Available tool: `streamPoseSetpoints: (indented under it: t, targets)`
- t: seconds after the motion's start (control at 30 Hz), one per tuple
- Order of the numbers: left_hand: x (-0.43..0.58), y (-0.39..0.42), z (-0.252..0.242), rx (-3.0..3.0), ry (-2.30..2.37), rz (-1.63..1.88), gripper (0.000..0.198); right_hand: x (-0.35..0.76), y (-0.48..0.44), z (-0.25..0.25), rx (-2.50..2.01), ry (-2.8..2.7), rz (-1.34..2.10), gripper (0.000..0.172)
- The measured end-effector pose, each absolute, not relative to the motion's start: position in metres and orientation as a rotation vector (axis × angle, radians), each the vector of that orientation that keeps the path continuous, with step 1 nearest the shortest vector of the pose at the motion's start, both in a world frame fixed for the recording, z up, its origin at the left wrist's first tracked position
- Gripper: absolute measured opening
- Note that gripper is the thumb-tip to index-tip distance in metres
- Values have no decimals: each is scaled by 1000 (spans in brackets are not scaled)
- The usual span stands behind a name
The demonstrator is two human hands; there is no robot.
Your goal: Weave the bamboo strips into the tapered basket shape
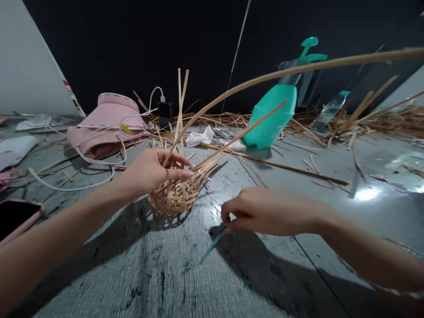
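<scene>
A small woven basket of pale bamboo-like strips sits on the grey floor, with loose strip ends standing up from its rim. My left hand is closed at the near left side of that rim, thumb and fingers pinching the weave. One long strip rises from beside these fingers and arcs far to the right. Right of the basket, low over the floor, my right hand is closed on a slim tool with a blue pointed length and a dark part by the fingers. The tool's exact kind is unclear.
Behind the basket stand a pink sun visor, a black power bank with a white cable, and a teal spray bottle. A phone lies at left. Loose strips and a clear bottle line the dark wall.
</scene>
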State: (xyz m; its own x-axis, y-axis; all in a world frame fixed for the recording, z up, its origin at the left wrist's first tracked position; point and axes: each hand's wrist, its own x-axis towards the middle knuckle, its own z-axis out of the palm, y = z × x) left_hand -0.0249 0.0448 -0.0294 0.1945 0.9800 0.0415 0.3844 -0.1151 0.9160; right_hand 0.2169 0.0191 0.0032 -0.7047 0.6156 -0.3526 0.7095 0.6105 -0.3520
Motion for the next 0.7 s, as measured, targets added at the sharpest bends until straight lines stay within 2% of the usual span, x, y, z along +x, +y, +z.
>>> streamPoseSetpoints:
  t: [0.03, 0.13, 0.27, 0.37, 0.43, 0.5, 0.57, 0.7]
  targets:
    - [-24, 44, -30, 1647, 1309, 919, 29, 214, 17, 1, 1108, 2633, -679, 12]
    - [-22, 42, -31, 1655, 1293, 978, 30, 212, 17, 3, 1074, 2604, -744, 24]
    - [-12, 34, -28, 1607, 1257, 1065, 23, 213, 23, 0, 1380, 2707, -1078, 31]
    - [1, 25, -29, 1543, 1230, 1117, 19, 200, 23, -21, 1763, 2821, -1779, 36]
    - [9, 18, -31, 1526, 1235, 1143, 18, 186, 19, -37, 1858, 2615, -2420, 33]
    - [16, 11, -34, 1519, 1203, 1154, 16, 174, 14, -49, 1855, 2342, -2826, 30]
    - [20, 6, -37, 1507, 1176, 1179, 17, 168, 9, -56, 1894, 2202, -2941, 32]
    - [21, 0, -43, 1495, 1189, 1237, 16, 168, 5, -64, 2021, 2291, -2812, 32]
